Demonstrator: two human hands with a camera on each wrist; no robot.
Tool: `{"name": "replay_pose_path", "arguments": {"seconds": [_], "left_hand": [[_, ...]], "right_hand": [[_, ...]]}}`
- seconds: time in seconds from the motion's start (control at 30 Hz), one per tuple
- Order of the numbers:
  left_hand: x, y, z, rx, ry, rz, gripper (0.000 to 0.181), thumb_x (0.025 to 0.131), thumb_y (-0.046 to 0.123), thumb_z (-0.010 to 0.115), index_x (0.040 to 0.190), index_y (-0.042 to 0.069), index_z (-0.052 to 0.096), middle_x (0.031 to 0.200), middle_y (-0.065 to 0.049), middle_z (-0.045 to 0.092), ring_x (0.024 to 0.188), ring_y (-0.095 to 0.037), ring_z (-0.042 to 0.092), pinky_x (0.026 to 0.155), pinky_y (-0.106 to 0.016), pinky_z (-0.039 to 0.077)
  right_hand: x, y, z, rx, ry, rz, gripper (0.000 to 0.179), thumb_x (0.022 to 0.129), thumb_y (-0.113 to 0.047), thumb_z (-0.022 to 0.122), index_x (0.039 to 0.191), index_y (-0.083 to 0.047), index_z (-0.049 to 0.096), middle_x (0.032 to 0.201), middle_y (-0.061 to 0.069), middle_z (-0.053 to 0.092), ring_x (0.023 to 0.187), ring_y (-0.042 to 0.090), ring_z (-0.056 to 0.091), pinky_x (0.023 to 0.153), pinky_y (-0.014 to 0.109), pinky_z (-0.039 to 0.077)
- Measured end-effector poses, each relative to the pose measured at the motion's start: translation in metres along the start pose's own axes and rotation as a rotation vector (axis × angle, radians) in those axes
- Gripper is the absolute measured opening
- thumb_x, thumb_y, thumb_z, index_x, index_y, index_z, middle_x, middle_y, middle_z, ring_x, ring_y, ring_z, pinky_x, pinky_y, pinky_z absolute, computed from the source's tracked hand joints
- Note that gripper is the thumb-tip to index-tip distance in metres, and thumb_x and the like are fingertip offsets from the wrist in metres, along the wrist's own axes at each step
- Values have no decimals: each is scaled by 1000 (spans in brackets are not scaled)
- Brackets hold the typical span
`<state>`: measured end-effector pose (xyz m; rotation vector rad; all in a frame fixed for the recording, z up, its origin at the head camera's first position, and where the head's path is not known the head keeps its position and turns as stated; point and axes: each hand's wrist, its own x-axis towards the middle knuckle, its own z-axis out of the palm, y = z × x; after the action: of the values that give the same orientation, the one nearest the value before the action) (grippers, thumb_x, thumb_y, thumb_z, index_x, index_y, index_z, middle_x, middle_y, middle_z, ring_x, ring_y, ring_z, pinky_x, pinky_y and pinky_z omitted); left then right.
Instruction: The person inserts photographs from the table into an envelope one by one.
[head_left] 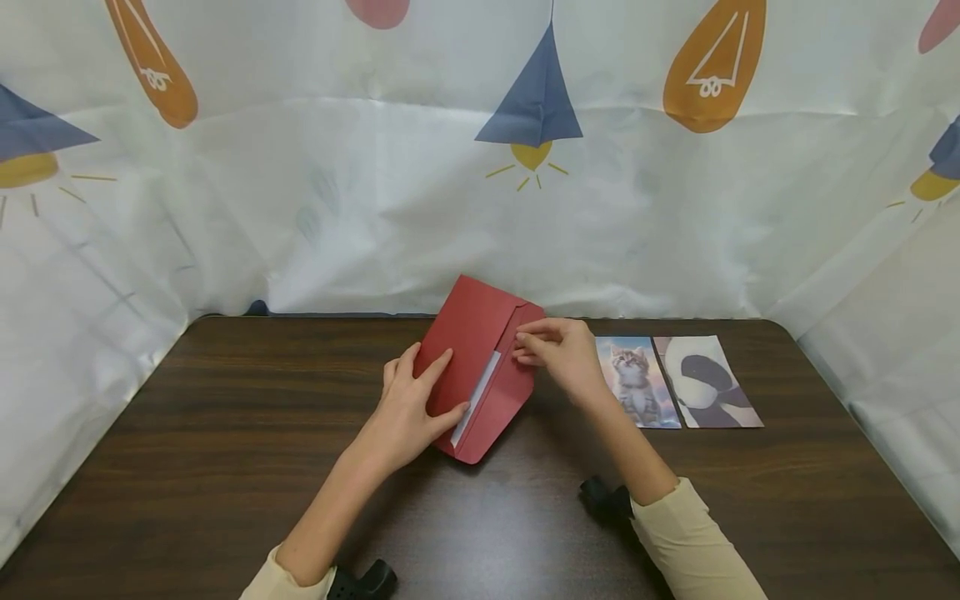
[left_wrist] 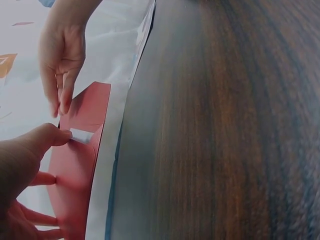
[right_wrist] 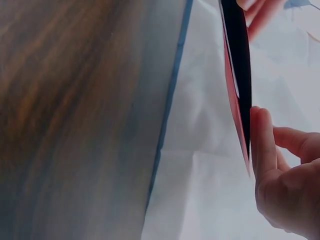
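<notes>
L hand (head_left: 408, 402), fingers wide on red env. (head_left: 472, 321); R hand (head_left: 566, 354) bunched at its flap (head_left: 506, 404), can't tell if pinching. L slip could skew env., crease flap.

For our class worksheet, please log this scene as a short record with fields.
Item: red envelope, flap open, white strip along the opening
Left hand: fingers spread on the envelope, thumb at the strip
Right hand: fingertips near the opening's upper end
Pictures: kitten picture; to its right, a white-and-dark picture
Surface: dark wood-grain table
</notes>
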<state>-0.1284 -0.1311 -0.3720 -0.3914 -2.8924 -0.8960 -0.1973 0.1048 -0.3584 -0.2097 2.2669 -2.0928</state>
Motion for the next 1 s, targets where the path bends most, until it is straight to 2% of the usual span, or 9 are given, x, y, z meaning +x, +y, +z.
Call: {"name": "replay_pose_path", "arguments": {"seconds": [0.27,0.53,0.67,0.8,0.9,1.0], "left_hand": [[0,-2,0,-4,-17,1,73,93,23,81,156,3,50,163,-31,28,142,-50,30,95,-58,57],[-2,-3,-3,-16,-19,7,75,92,24,82,156,3,49,163,-31,28,142,-50,30,96,-58,57],[-3,-4,-4,-15,-11,12,74,92,23,82,156,3,50,163,-31,29,141,-50,31,95,-58,57],[-5,-4,-4,-20,-4,19,76,91,23,83,156,3,50,162,-32,29,141,-50,31,94,-58,58],[-6,-5,-4,-27,2,24,76,91,23,83,156,3,50,162,-31,29,141,-50,31,93,-58,59],[-6,-6,-5,-32,11,32,74,91,21,83,155,4,51,162,-31,30,141,-50,32,93,-58,58]], "right_hand": [[1,-3,-14,-10,54,-30,23,101,-2,69,117,14,72,101,26,76,75,11,76,76,31,64],[2,-5,-23,-75,94,-61,25,102,-8,69,119,10,71,106,27,75,76,11,75,75,32,64],[3,-4,-27,-121,108,-85,25,102,-10,70,120,7,72,110,27,75,79,17,76,74,30,64],[4,-4,-30,-176,114,-97,24,102,-11,71,120,5,72,112,26,75,87,31,77,76,33,64],[6,-2,-34,-228,121,-103,25,102,-13,71,121,4,72,112,25,75,91,34,77,79,36,64],[9,-1,-38,-293,132,-111,27,102,-15,70,123,2,72,112,24,75,92,30,77,80,33,63]]}}
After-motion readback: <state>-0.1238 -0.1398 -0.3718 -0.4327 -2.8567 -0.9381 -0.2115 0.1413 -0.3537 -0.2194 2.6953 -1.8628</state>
